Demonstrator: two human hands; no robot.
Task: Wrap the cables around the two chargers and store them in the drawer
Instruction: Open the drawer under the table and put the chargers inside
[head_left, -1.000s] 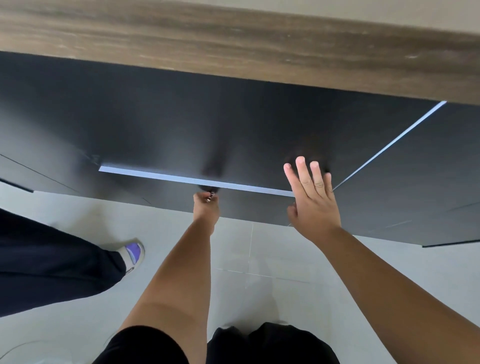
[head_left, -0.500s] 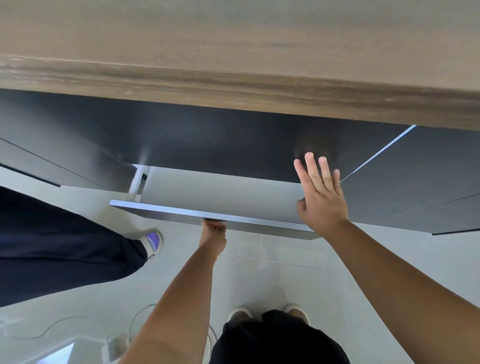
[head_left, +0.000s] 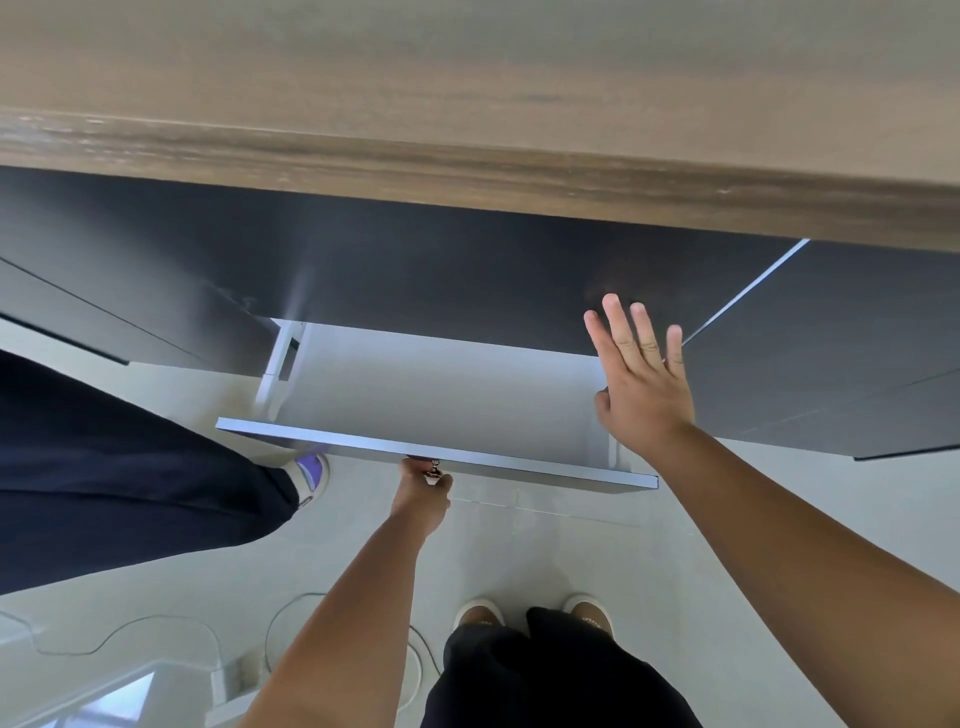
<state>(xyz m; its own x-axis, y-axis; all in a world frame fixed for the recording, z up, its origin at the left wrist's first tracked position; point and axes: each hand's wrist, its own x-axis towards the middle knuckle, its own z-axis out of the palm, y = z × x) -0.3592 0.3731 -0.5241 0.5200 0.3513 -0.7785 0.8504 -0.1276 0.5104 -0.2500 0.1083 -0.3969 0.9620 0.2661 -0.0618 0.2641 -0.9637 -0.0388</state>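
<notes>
A drawer (head_left: 436, 451) with a dark front and a pale grey inside stands pulled out from the dark cabinet, under a wooden counter. My left hand (head_left: 422, 488) grips the small metal knob (head_left: 432, 472) on the drawer front from below. My right hand (head_left: 641, 376) is spread flat with straight fingers over the drawer's right rear corner, against the dark cabinet front above. The visible part of the drawer's inside holds nothing. A white charger (head_left: 228, 680) and its thin cables (head_left: 291, 623) lie on the floor at the lower left.
The wooden counter edge (head_left: 467, 166) runs across the top. Another person's dark trouser leg (head_left: 119, 467) and purple-toed shoe (head_left: 311, 470) stand close at the left. My own shoes (head_left: 480, 616) are on the pale tiled floor below the drawer.
The drawer has slid out from shut to well open, pulled by my left hand on the knob. My right hand stayed flat near the cabinet front.
</notes>
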